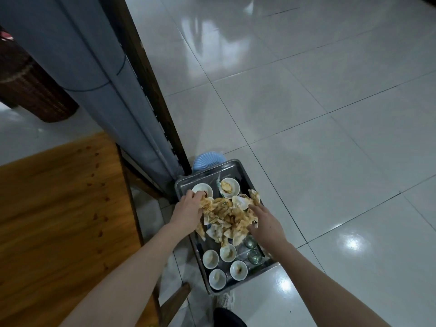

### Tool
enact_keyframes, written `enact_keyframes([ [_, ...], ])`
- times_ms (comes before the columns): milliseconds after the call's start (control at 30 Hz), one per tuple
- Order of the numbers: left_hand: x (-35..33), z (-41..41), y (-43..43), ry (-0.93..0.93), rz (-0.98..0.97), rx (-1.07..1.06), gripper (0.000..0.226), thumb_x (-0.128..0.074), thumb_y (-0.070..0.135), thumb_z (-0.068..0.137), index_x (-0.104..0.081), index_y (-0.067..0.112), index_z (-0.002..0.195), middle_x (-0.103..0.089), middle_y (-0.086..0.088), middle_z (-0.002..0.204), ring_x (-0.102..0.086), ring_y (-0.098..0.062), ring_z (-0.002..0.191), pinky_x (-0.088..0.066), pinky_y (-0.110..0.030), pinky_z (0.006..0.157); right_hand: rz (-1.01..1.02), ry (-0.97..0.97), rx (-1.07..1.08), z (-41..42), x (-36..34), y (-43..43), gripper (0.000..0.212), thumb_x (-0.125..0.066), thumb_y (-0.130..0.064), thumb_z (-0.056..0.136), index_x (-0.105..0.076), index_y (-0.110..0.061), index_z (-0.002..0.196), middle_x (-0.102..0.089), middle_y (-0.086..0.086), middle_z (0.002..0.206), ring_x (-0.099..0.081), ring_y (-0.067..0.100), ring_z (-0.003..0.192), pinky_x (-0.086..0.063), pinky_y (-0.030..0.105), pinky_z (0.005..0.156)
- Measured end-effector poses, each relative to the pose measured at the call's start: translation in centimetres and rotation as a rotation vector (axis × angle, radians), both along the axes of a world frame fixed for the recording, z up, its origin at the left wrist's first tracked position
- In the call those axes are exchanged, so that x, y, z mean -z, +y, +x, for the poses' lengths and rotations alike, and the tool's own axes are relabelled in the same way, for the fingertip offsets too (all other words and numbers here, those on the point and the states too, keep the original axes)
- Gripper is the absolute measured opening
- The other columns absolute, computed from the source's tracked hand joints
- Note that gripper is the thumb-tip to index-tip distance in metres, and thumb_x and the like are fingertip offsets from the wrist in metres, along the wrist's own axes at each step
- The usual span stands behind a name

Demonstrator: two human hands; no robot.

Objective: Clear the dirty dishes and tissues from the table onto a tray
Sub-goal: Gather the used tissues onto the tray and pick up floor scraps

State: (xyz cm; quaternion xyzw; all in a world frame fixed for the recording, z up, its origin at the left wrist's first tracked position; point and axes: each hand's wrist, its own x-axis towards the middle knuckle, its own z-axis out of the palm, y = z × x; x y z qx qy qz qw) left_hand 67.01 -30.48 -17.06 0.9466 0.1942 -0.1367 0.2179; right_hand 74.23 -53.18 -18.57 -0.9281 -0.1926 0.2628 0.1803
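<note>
Yellow-stained crumpled paper tissues (226, 215) heaped in middle of rectangular steel tray (207, 177), low beside brown wooden table (59, 208). Left hand (188, 208) with fingers curled into heap, right hand (266, 225) with fingers spread flat upon it. Gather inward gently, sparing small white bowls (228, 253).

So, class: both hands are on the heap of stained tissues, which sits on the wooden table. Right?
No. The head view shows the left hand and right hand on the stained tissues, but the heap sits on the metal tray.
</note>
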Motion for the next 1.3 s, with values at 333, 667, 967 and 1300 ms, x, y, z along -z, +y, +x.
enact_keyframes([
  [333,0.5,1.1,-1.9,0.015,-0.097,0.016,0.047,-0.054,0.019,0.095,-0.037,0.026,0.138,-0.041,-0.003,0.127,-0.046,-0.026,0.115,-0.043,-0.04,0.093,-0.015,-0.065,-0.059,0.4,-0.2,-1.0,0.054,-0.059,-0.026,0.089,-0.041,-0.026,0.14,-0.041,-0.002,0.146,-0.043,0.02,0.127,-0.037,0.033,0.103],
  [667,0.5,-0.4,-1.9,0.149,-0.192,0.036,0.077,-0.06,0.033,0.092,-0.011,0.033,0.152,-0.009,0.004,0.159,-0.024,-0.028,0.141,-0.031,-0.053,0.107,-0.026,-0.084,-0.084,0.4,-0.4,-1.2,0.053,-0.057,-0.027,0.09,-0.041,-0.026,0.14,-0.043,-0.003,0.144,-0.044,0.02,0.126,-0.037,0.034,0.103],
  [967,-1.5,-4.7,0.2,0.087,-0.135,-0.051,0.073,-0.057,0.033,0.094,-0.014,0.028,0.152,-0.015,-0.002,0.158,-0.027,-0.028,0.14,-0.03,-0.048,0.111,-0.001,-0.114,-0.149,-2.1,-2.1,0.9,0.054,-0.057,-0.024,0.09,-0.04,-0.022,0.141,-0.044,-0.001,0.142,-0.045,0.022,0.124,-0.04,0.035,0.101],
  [1300,-3.3,-11.4,-0.2,-0.046,-0.058,-0.04,0.056,-0.047,0.026,0.098,-0.024,0.024,0.149,-0.029,-0.002,0.151,-0.038,-0.027,0.13,-0.037,-0.042,0.106,0.079,-0.197,-0.087,-9.1,-4.3,0.3,0.054,-0.057,-0.013,0.086,-0.044,-0.019,0.139,-0.051,0.001,0.136,-0.049,0.024,0.117,-0.039,0.032,0.096],
])
